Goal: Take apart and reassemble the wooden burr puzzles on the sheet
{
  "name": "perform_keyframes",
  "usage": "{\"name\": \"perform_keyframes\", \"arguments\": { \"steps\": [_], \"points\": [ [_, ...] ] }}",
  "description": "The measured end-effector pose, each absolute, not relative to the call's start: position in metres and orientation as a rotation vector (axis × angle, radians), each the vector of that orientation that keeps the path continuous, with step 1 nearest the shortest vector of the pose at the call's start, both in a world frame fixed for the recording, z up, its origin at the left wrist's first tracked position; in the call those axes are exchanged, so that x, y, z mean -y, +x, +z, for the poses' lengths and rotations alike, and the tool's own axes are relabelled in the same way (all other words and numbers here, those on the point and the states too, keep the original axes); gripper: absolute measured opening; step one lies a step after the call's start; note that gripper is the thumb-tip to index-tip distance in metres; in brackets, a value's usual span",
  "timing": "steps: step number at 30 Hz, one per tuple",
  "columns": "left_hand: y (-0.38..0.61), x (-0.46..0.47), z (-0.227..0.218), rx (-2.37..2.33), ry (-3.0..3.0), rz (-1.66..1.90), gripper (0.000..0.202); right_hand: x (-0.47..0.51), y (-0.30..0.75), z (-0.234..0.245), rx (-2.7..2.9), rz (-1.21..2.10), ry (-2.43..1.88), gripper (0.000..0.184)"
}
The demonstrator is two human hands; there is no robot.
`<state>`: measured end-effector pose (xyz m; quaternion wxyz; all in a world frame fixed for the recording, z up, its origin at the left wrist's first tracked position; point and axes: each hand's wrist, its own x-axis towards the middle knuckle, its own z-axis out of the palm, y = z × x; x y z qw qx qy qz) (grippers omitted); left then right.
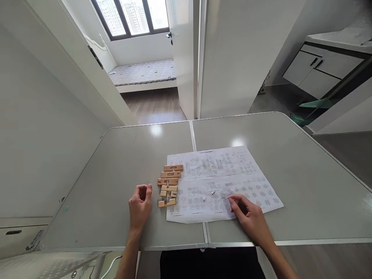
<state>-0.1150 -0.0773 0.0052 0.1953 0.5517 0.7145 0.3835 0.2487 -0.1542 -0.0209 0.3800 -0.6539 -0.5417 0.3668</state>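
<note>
Several small wooden puzzle pieces (pixel 169 184) lie in a loose column on the grey folding table (pixel 116 182), overlapping the left edge of a printed instruction sheet (pixel 221 182). My left hand (pixel 140 207) rests on the table just left of the pieces, its fingers curled inward with nothing seen in them. Resting on the lower middle of the sheet, my right hand (pixel 250 217) has its fingers bent and the fingertips pressed on the paper.
A seam (pixel 198 174) runs down the table's middle. Beyond the far edge are white walls, a doorway to a room with a mattress (pixel 143 71) and a window. Grey cabinets (pixel 322 68) stand at the right.
</note>
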Motion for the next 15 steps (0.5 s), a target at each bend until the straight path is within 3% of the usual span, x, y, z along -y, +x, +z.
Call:
{"name": "perform_keyframes", "arguments": {
  "steps": [15],
  "points": [
    [-0.12,0.0757,-0.0024,-2.034,1.643,1.001,0.035,0.1528,0.2463,-0.0195,1.356,0.919,-1.669,0.043]
  ]
}}
